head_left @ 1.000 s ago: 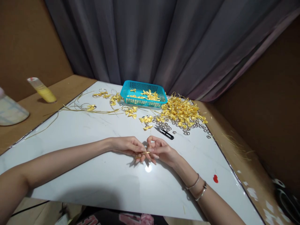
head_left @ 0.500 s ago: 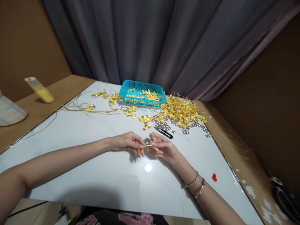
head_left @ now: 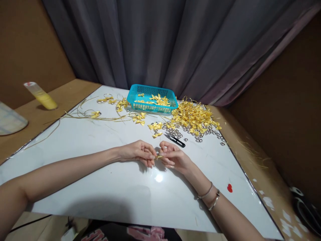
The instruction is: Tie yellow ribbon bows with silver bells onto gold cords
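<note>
My left hand (head_left: 140, 153) and my right hand (head_left: 174, 156) meet fingertip to fingertip low over the white table. Between them they pinch a small yellow ribbon bow (head_left: 157, 157), mostly covered by the fingers. Just beyond my right hand lie black thread snips (head_left: 175, 140). Several loose yellow bows (head_left: 155, 126) and shiny silver beads (head_left: 177, 133) are behind the hands. Further back on the right is a large heap of yellow bows with gold cords (head_left: 193, 115).
A turquoise basket (head_left: 152, 109) holding bows stands at the back. Gold cords (head_left: 100, 118) trail across the left side. A clear tube with yellow contents (head_left: 45, 97) is at far left. A red shape (head_left: 229, 188) lies near my right forearm; black-handled scissors (head_left: 304, 211) sit at far right.
The hands stay almost in place, fingers drawn slightly closer around the bow, so less of it shows. The whole view has shifted a little.
</note>
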`<state>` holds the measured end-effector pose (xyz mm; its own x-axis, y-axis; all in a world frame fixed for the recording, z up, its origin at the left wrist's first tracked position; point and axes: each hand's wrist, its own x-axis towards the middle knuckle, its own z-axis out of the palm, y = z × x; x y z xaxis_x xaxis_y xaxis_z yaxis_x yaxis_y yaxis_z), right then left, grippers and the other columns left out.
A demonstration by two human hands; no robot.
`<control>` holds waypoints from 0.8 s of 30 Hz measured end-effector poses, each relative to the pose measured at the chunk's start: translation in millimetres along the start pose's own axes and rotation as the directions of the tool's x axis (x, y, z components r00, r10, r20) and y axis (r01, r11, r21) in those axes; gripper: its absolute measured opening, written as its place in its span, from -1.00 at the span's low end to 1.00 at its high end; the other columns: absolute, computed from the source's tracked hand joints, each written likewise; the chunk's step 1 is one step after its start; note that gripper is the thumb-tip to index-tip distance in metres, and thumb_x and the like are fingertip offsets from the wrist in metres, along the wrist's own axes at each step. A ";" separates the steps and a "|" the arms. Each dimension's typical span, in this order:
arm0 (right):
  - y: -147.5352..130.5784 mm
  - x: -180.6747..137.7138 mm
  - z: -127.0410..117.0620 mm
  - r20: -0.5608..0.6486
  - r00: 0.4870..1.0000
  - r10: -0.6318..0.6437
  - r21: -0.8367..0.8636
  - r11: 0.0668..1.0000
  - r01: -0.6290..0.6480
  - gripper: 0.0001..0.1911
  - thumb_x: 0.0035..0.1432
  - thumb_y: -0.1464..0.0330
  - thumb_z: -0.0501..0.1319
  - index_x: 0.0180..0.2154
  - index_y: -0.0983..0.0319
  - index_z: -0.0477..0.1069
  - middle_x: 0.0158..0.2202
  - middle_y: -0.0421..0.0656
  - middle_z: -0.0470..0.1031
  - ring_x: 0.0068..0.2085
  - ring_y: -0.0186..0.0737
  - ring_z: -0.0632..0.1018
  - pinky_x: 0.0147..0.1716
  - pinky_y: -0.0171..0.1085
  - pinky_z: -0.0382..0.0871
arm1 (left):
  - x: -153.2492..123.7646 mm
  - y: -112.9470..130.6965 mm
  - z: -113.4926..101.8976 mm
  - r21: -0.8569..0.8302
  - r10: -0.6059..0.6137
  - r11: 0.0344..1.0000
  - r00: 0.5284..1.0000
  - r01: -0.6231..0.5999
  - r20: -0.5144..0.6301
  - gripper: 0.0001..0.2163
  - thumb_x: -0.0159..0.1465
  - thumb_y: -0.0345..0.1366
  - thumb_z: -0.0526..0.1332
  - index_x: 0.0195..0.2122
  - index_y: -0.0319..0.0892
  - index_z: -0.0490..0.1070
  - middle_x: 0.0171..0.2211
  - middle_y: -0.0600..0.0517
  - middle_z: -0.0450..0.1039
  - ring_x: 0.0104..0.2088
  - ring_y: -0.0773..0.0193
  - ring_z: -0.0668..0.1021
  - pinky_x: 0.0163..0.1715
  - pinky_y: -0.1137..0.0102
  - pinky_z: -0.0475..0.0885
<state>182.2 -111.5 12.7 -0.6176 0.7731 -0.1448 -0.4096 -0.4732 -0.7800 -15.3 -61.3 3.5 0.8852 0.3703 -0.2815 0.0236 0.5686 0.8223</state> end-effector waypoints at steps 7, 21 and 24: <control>3.0 1.0 0.1 0.056 0.998 0.026 -0.042 0.999 -0.024 -0.77 0.00 0.51 0.23 -0.39 0.21 0.17 -0.70 -0.38 0.27 -0.74 -0.54 0.05 -0.76 -0.49 -0.08 | -0.6 -0.4 3.4 0.070 -0.043 0.997 0.999 0.045 -0.034 -0.79 -0.04 -0.29 0.42 -0.43 -0.32 0.54 -0.52 -0.05 0.55 -0.54 0.36 0.56 -0.50 0.53 0.46; -10.7 -6.8 3.4 -0.032 0.987 0.158 -0.631 0.763 -0.142 -0.73 0.12 0.22 0.21 -0.40 0.33 0.35 -0.68 -0.31 0.28 -0.69 -0.50 0.22 -0.71 -0.44 0.06 | -0.4 0.5 -0.1 0.166 -0.079 0.983 0.997 0.082 -0.019 -0.82 0.03 -0.29 0.37 -0.41 -0.33 0.55 -0.58 -0.03 0.52 -0.59 0.33 0.54 -0.58 0.52 0.46; -13.5 -9.0 5.7 -0.030 0.985 0.168 -0.680 0.719 -0.144 -0.72 0.15 0.23 0.18 -0.40 0.35 0.39 -0.65 -0.28 0.31 -0.68 -0.51 0.22 -0.68 -0.43 0.07 | -0.3 1.7 0.3 0.189 -0.089 0.978 0.996 0.089 -0.007 -0.83 0.04 -0.30 0.36 -0.40 -0.33 0.55 -0.58 -0.03 0.51 -0.60 0.33 0.54 -0.58 0.51 0.46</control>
<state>189.4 -114.5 28.0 -0.6569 0.6950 -0.2923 0.2512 -0.1638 -0.9540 -15.4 -60.6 5.1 0.8763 0.3236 -0.3569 0.1891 0.4505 0.8725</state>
